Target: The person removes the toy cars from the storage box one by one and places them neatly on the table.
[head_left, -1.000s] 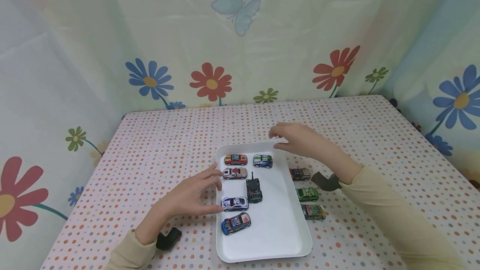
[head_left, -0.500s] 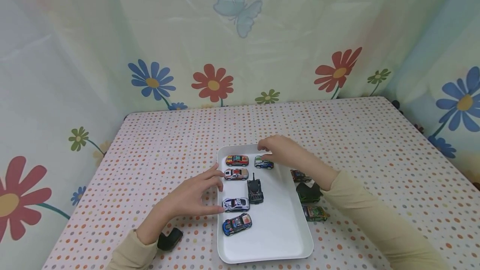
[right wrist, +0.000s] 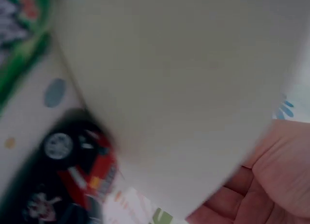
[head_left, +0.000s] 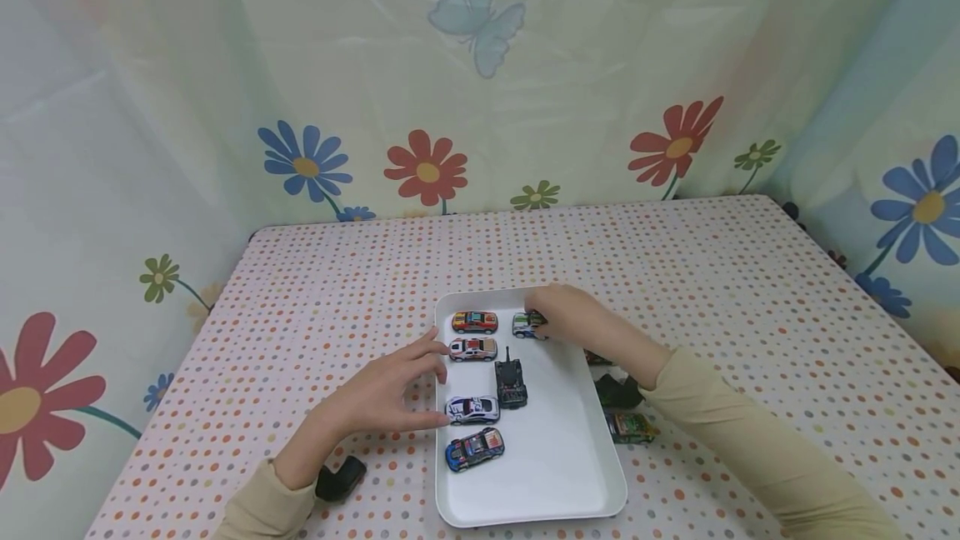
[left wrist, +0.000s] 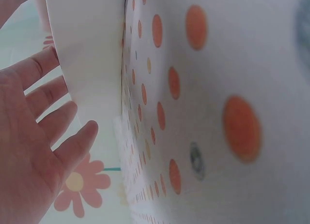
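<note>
- Past the dotted surface (head_left: 375, 273) hangs a flowered backdrop (head_left: 600, 40).
- Your green-and-white car (head_left: 522, 326) lies in the far right corner of the tray (head_left: 555, 457), long axis left to right.
- Your right hand (head_left: 566, 312), the nearer one, covers its right end; you cannot tell whether those fingers are clamped.
- Your left hand (head_left: 386, 390) has fingers apart at the left wall.

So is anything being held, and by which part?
I can't tell: the right grip hides one end of the green-and-white car. The left grip, at the tray, holds nothing.
</note>
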A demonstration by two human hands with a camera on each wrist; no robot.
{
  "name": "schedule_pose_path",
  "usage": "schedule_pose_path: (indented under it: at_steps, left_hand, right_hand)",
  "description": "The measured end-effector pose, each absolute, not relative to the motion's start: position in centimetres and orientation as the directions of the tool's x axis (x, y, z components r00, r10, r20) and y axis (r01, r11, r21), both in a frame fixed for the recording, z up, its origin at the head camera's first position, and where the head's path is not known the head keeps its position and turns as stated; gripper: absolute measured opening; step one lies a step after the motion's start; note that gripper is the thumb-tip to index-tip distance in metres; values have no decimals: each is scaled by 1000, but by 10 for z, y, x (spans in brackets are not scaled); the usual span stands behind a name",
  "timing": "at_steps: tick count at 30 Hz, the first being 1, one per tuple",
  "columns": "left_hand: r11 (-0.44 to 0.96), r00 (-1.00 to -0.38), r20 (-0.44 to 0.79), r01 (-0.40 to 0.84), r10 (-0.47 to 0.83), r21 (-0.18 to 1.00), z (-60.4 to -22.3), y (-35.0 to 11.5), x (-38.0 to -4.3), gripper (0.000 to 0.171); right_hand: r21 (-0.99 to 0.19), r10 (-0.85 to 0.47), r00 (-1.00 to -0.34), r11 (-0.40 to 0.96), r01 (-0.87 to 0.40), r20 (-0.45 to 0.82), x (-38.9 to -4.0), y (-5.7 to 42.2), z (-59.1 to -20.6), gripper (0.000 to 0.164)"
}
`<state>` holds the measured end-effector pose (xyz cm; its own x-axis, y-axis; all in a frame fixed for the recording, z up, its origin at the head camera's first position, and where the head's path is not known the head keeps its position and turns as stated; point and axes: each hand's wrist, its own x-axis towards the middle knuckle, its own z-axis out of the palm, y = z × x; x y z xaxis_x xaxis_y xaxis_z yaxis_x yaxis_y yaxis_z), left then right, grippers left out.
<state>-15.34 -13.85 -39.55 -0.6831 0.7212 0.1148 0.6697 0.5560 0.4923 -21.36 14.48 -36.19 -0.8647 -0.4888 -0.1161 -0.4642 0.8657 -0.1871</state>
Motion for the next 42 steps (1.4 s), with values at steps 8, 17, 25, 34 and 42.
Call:
schedule_pose_path:
  at_steps: [8, 17, 25, 34, 42]
  left_hand:
    - [563, -687, 107, 666, 719, 489, -393, -138, -153, 40]
    - [579, -696, 90, 655, 712, 486, -394, -138, -152, 38]
    - [560, -687, 115, 666, 717, 492, -395, -138, -153, 39]
    - [573, -700, 102, 650, 706, 499, -396, -138, -153, 41]
    - [574, -701, 104, 651, 706, 497, -397, -138, -153, 40]
  right_hand:
    - [-199, -494, -866, 859, -472, -79, -212, 148, -368, 24]
    - [-256, -497, -867, 842, -475, -26, -211, 150, -369, 28]
    - [-323, -463, -886, 842, -432, -21, -212, 159, -358, 32]
    - [-359, -424, -905, 839, -410, 43, -216, 192, -336, 33]
    - [-393, -366, -928, 845, -363, 70, -216, 232, -328, 31]
